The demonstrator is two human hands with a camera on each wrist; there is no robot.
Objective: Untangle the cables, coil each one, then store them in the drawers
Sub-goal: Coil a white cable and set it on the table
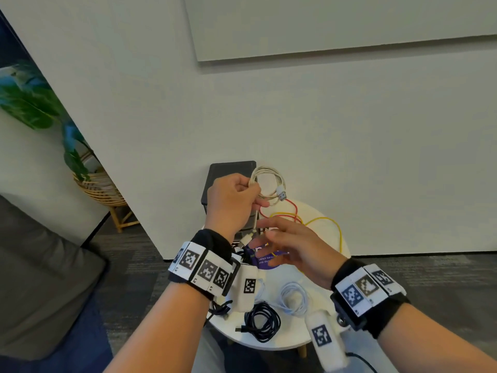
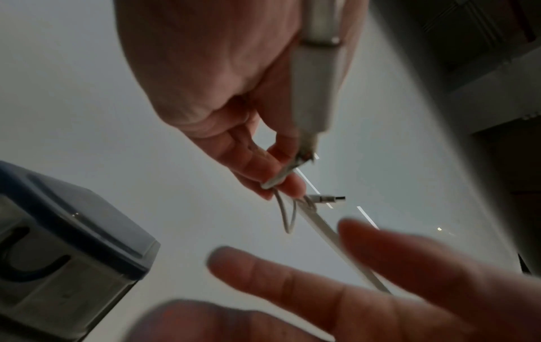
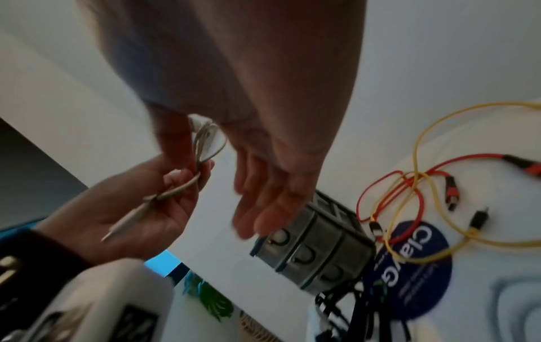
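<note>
Five cables: white coil (image 1: 269,184) pinched in left hand (image 1: 231,203); right hand (image 1: 290,246) slack-fingered.

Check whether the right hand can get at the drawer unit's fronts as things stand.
Probably yes. The right hand is open, holds nothing and hovers just in front of the drawer unit; nothing lies between them. The left hand holds the white cable higher up, clear of that path.
</note>
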